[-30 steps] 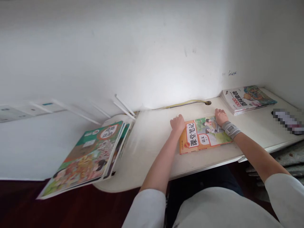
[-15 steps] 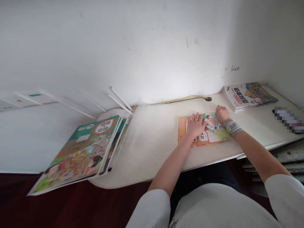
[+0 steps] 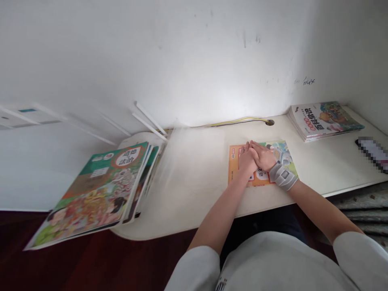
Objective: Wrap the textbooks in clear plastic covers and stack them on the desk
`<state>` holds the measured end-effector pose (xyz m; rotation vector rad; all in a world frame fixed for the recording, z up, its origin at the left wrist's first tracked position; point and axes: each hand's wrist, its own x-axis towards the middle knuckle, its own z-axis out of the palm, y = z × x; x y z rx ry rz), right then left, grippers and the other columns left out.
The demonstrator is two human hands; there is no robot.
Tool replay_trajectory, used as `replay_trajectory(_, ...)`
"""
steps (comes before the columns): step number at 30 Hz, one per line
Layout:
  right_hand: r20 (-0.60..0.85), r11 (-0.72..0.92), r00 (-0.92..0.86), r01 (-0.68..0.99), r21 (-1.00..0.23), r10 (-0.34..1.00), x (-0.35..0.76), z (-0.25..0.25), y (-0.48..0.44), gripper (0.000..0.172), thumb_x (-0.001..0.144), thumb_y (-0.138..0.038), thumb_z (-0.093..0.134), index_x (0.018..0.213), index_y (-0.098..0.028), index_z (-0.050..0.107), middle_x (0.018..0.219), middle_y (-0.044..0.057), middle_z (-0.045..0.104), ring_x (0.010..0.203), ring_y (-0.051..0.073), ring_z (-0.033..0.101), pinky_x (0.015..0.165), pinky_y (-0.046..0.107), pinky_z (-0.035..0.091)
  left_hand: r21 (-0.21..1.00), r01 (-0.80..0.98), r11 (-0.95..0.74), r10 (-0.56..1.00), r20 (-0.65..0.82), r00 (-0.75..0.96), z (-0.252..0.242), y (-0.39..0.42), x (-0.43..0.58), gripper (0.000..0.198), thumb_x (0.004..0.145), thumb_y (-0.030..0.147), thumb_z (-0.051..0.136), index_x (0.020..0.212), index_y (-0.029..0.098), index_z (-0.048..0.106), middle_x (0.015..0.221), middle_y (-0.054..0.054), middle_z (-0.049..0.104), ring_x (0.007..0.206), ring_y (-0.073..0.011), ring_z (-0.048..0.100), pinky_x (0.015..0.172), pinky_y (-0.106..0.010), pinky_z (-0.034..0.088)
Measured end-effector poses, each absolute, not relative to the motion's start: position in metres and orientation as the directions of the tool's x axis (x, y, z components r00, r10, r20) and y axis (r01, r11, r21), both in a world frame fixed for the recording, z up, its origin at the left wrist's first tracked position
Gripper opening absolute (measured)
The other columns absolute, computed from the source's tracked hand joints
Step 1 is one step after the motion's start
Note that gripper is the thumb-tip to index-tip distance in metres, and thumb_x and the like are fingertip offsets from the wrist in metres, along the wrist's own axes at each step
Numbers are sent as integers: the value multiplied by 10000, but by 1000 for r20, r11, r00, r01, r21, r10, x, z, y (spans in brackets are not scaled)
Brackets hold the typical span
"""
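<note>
Book: I see the orange-and-green book (image 3: 283, 155) lying flat on the counter, a little right of centre and near the front edge, cover up.
Counter: my white counter (image 3: 200, 173) runs along the wall, with a rounded end on the left.
Left stack: a pile of picture books (image 3: 100, 190) sits tilted at the rounded end and juts out past the edge.
Right stack: a second pile (image 3: 325, 119) lies in the far right corner, well apart from the book.
Left hand: my left hand (image 3: 247, 159) lies flat on the cover, fingers stretched out and close together, gripping nothing.
Right hand: my right hand (image 3: 265, 155) lies on the cover too, partly over the left one and touching it, fingers flat, nothing clasped.
Wrist band: a grey band (image 3: 283, 176) wraps my right wrist.
Cable: a thin yellow cable (image 3: 236, 121) runs along the wall to a hole (image 3: 269, 122) in the counter, behind the book.
</note>
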<state>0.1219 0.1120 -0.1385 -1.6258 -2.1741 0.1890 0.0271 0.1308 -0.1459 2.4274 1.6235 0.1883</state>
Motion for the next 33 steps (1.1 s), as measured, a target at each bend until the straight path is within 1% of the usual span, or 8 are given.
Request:
replay_trajectory(3,186,281,-233,910,-305,955,136,-141,115,515,967,-400,193,1326,-141,456,1376,91,485,1283,192,412,1079,373,273,240,903,-357,933,43,357,-149,130,24,527,933,286,211,1418,102,305,1502,-121,270,1393,-233,211,1131,-410,173)
replay_trajectory(5,124,252,-228,937,-241,966,147,-143,116,518,961,-411,223,1344,-142,443,1419,108,430,1324,230,355,1093,418,238,222,908,-355,935,85,345,-151,129,21,521,939,267,175,1400,89,339,1482,-130,314,1381,-234,240,1122,-404,191)
replay_trajectory(10,34,207,-204,973,-105,978,174,-149,116,585,940,-479,246,1422,-157,328,1506,114,262,1382,291,219,1098,480,183,209,932,-296,955,70,288,-152,135,2,587,937,454,157,1418,164,324,1505,-83,278,1395,-266,193,1124,-458,166)
replay_trajectory(15,37,131,-129,989,-69,991,194,-151,113,565,941,-451,202,1428,-189,316,1508,92,270,1376,282,234,1087,491,204,170,970,-173,985,2,175,-154,141,-23,629,920,486,127,1446,166,256,1530,-86,199,1408,-268,146,1129,-511,107)
replay_trajectory(23,40,4,-1,997,-77,999,212,-156,112,571,931,-403,179,1428,-151,304,1519,75,240,1386,244,219,1086,459,241,106,994,7,999,42,-11,-158,138,-34,687,920,476,118,1411,28,294,1477,-189,292,1400,-295,166,1120,-538,108)
replay_trajectory(26,33,-10,13,995,-98,999,213,-156,113,582,926,-407,188,1428,-134,300,1516,71,248,1384,233,225,1092,449,238,172,985,11,998,61,-22,-158,136,-34,662,919,478,191,1375,28,357,1466,-208,304,1395,-307,180,1118,-527,118)
replay_trajectory(30,35,-46,51,991,-123,998,216,-156,117,563,923,-379,204,1413,-128,325,1503,78,283,1376,220,246,1096,431,235,481,877,-6,989,132,-66,-158,137,-40,490,895,396,366,1235,73,508,1434,-202,369,1385,-308,208,1120,-524,70)
replay_trajectory(33,62,-56,65,990,-131,996,219,-158,119,534,920,-344,227,1385,-122,370,1475,97,342,1351,229,297,1087,428,246,631,776,-10,986,133,-96,-154,143,-46,346,875,327,416,1113,133,576,1316,-168,516,1313,-292,354,1101,-500,177)
